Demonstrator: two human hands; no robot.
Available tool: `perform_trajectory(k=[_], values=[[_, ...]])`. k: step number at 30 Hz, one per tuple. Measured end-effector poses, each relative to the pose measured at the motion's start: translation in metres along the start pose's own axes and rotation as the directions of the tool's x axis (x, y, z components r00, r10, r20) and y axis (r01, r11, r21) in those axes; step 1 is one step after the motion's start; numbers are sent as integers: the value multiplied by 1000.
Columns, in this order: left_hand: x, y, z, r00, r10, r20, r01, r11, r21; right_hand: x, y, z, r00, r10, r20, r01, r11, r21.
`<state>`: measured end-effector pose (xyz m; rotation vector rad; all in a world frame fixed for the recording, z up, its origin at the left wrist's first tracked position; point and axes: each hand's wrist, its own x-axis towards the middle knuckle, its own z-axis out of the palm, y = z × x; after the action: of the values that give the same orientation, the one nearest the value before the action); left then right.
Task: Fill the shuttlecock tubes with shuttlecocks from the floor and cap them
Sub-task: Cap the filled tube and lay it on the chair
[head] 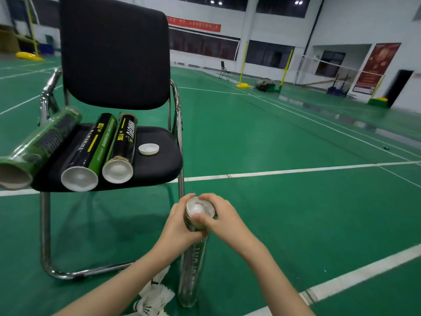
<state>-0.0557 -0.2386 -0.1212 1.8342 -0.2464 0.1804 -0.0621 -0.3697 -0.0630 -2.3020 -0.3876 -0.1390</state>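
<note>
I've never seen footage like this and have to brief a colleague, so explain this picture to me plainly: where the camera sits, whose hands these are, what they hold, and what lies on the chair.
There is no machine here. The single picture comes from a camera worn on a person's head, looking forward and down in a badminton hall.

The two bare arms are the wearer's own. The left hand grips the top of an upright shuttlecock tube standing on the green floor. The right hand pinches the white cap at the tube's mouth.

Loose white shuttlecocks lie on the floor beside the tube's foot.

On the black chair lie three more tubes: two capped tubes side by side and an open tube at the left edge, jutting past the seat. A spare white cap rests beside them.
</note>
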Motion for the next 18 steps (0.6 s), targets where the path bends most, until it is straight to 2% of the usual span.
perform_trajectory(k=[6,11,18], values=[[1,-16,4,1000,-5,24,5,1000,-10,3,6,6,1000,-8,25,9,999,-33],[0,-25,8,999,-15,50,17,1000,-25,7,10,6,997,-47,58,54,990,-127],[-1,-27,10,999,-2,53,3,1000,-15,14,12,5,993,-22,118,50,968,-244]])
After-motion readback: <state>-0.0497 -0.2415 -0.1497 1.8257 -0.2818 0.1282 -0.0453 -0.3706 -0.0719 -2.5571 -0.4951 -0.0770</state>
